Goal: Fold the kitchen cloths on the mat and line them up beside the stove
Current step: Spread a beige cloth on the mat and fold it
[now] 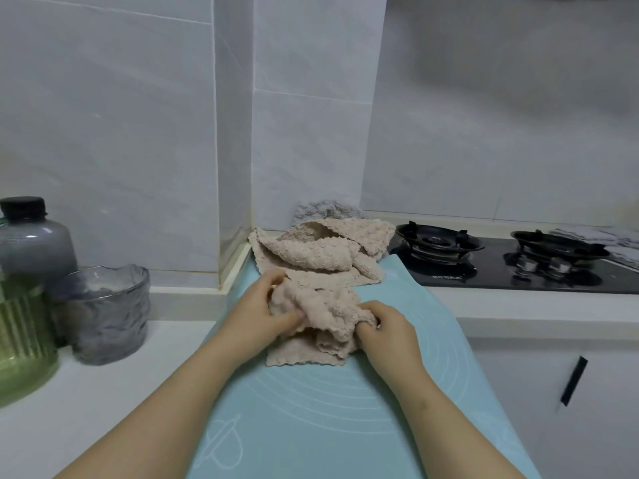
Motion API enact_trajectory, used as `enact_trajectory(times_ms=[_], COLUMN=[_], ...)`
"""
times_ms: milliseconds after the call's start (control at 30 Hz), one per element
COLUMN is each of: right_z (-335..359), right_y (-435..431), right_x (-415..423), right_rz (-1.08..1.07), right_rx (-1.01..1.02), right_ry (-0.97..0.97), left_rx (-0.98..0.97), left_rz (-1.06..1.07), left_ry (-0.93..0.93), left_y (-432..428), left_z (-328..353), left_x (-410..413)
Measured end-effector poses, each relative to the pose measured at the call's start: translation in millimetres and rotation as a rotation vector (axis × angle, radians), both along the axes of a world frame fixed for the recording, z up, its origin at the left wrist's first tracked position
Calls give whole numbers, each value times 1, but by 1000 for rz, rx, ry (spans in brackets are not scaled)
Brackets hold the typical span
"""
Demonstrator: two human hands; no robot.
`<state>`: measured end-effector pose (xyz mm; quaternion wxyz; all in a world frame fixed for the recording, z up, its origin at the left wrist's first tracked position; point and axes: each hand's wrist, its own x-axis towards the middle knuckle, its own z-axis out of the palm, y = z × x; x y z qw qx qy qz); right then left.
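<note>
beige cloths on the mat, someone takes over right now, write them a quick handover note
Left hand: grips the left side of the bunched beige cloth on the blue mat.
Right hand: grips its right side.
An unfolded beige heap lies at the mat's far end, next to the stove; a grey cloth sits behind it.
Done: no neatly folded cloth is visible beside the stove.
Left: fold the held cloth, then the heap and the grey cloth, and line them up beside the stove.

Left hand [257, 307] and right hand [387, 328] gripping beige cloth [321, 305], blue mat [311, 409]
</note>
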<state>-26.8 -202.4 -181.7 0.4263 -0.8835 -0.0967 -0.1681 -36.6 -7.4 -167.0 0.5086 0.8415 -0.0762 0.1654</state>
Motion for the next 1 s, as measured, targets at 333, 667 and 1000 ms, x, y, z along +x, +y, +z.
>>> enact_trajectory(times_ms=[333, 667, 1000], right_z=[5, 14, 44], right_y=[3, -1, -3], right_x=[-11, -16, 15], right_rz=[112, 52, -377], right_rx=[81, 123, -143], right_ry=[191, -18, -933], left_rx=[571, 433, 196], left_rz=[52, 306, 173], left_ry=[183, -125, -418], left_y=[5, 5, 11], left_z=[-5, 14, 20], left_x=[9, 7, 8])
